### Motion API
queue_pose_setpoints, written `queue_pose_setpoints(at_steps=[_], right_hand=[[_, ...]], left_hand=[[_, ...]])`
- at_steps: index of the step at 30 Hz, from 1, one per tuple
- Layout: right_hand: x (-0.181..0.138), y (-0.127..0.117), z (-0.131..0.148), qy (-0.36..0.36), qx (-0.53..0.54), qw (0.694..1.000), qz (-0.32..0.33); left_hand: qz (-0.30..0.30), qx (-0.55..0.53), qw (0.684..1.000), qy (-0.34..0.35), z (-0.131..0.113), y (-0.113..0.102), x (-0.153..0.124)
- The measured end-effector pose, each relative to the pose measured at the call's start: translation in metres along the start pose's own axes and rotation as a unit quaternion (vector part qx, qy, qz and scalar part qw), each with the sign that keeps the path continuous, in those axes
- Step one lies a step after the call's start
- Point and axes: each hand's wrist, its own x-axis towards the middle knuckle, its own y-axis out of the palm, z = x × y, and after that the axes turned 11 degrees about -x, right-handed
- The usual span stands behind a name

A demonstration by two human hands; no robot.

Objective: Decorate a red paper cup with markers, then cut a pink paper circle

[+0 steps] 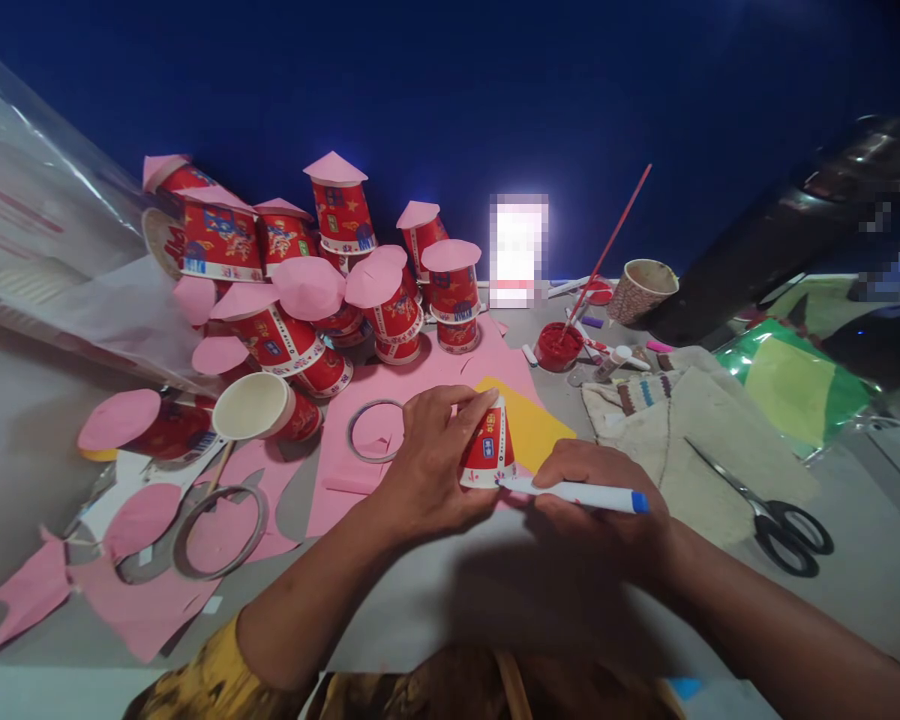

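My left hand (435,455) is wrapped around a red printed paper cup (486,445), which stands upside down with its white rim low. In my right hand (607,490) is a white marker (581,494) with a blue end. The marker's tip meets the cup near its rim, where small purplish marks show. Under and behind the cup lie a yellow paper sheet (529,425) and pink paper (450,375). A roll of tape (352,432) rests on the pink paper, just left of my left hand.
Several red cups with pink paper cones (450,270) are stacked at the back left. A red paint pot (559,347) holds a thin stick. Scissors (784,530) lie on a cloth at right. Another tape roll (259,545) and pink scraps (131,600) lie front left.
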Motion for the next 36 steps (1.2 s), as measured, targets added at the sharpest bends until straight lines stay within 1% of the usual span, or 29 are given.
queue_pose_setpoints(at_steps=[4,10,15,20,26,29,33,36], right_hand=[[-0.0003,-0.0005,-0.0011,0.014,-0.003,1.0,-0.015],[-0.0009,0.0007,-0.0006,0.011,0.001,1.0,-0.001],[-0.0016,0.0014,-0.0002,0.026,-0.006,1.0,0.0],[0.0012,0.0006,0.0015,0.01,-0.014,1.0,-0.015],[0.0011,-0.0012,0.001,0.048,-0.02,0.998,-0.036],[-0.0024,-0.0016,0.0005,0.049,-0.029,0.997,-0.055],[-0.0069,-0.0034,-0.002,0.077,-0.079,0.989,-0.096],[-0.0062,-0.0061,-0.0078,0.087,-0.087,0.99,-0.07]], left_hand=[[-0.001,0.002,1.0,-0.005,-0.0006,0.0004,0.0001],[-0.001,-0.001,1.0,-0.005,-0.0002,0.0011,-0.0005],[0.01,-0.003,1.0,-0.018,-0.0006,0.0002,-0.0009],[0.004,-0.002,1.0,-0.012,-0.0005,0.0003,-0.0006],[0.014,-0.003,1.0,-0.027,-0.0015,0.0002,0.0004],[0.006,-0.032,0.998,-0.045,-0.0023,-0.0002,0.0009],[-0.008,-0.116,0.991,-0.068,-0.0014,-0.0023,0.0018],[-0.011,-0.157,0.985,-0.069,0.0006,-0.0041,0.0026]])
